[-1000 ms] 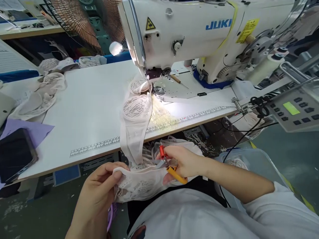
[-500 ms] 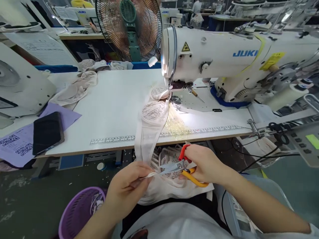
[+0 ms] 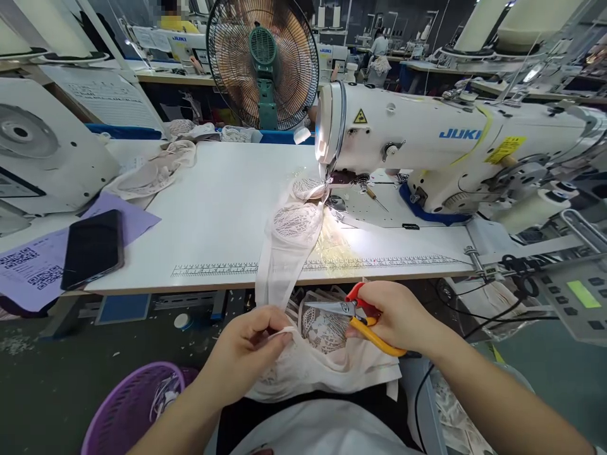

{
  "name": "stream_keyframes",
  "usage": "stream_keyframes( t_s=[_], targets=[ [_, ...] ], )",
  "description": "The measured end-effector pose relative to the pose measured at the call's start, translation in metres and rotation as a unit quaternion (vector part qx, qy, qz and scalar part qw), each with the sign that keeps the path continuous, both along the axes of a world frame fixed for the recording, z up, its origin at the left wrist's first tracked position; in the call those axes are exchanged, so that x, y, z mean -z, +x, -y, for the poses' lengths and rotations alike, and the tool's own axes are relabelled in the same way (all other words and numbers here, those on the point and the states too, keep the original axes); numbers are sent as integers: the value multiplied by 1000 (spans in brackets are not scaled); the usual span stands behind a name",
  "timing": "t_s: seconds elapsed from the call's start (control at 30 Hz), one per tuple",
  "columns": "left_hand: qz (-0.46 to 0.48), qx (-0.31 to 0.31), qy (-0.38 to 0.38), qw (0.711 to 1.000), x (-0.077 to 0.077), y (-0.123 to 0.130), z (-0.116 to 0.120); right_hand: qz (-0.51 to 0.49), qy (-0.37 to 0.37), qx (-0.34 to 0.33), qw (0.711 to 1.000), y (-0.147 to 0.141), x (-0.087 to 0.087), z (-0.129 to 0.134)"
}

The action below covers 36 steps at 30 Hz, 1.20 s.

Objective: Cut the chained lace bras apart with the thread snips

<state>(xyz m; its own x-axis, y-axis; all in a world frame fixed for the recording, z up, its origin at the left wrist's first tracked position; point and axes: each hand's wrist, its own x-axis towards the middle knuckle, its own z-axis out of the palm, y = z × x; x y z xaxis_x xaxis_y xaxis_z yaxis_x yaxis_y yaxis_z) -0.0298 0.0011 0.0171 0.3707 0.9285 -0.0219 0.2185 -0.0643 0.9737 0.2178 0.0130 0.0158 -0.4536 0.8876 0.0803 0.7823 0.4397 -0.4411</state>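
Between thumb and fingers, my left hand (image 3: 251,354) pinches the edge of a pale lace bra (image 3: 327,373) that lies over my lap. My right hand (image 3: 391,313) grips scissors (image 3: 341,308) with one red and one orange handle. Their blades point left, above the lace cup and apart from the pinched edge; the blades look nearly closed. Another pale bra (image 3: 294,224) lies on the table, its upper end under the needle area of the sewing machine (image 3: 393,126). Its band hangs over the table's front edge toward my left hand.
On the white table (image 3: 213,208) lie a black phone (image 3: 92,249) and purple paper (image 3: 28,272) at left. More bras (image 3: 156,170) lie behind them. A fan (image 3: 263,63) stands at the back. Below left is a purple basket (image 3: 128,404); a control panel (image 3: 571,297) sits at right.
The scissor blades have come away from the fabric at my left fingertips and now sit slightly higher and right. My left hand still pinches the bra edge. The view has tilted up a little.
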Motion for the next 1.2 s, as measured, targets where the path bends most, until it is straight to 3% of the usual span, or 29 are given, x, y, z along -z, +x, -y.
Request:
stream_keyframes(
  t_s=[0.17,0.37,0.47,0.57,0.67,0.73,1.03,1.2],
  targets=[
    [-58,-25,122,991,-3,4,3,-82,24,-42,995,-13,3,3],
    [-141,-3,330,933,4,1,3,-37,88,-49,994,-7,14,-3],
    [-132,2,357,925,5,0,3,-15,87,-41,995,0,16,-4],
    [-86,4,285,955,2,2,2,-9,95,-51,994,2,17,-4],
    [-13,14,145,989,0,4,1,-16,97,-62,993,0,18,-3],
    [17,15,60,998,-1,5,0,-15,93,-63,994,-1,18,-3],
    [76,-8,-142,987,1,7,-4,9,36,-62,997,1,13,-1],
    [87,-1,-179,980,4,11,-5,16,-9,-60,998,0,10,1]
  ],
)
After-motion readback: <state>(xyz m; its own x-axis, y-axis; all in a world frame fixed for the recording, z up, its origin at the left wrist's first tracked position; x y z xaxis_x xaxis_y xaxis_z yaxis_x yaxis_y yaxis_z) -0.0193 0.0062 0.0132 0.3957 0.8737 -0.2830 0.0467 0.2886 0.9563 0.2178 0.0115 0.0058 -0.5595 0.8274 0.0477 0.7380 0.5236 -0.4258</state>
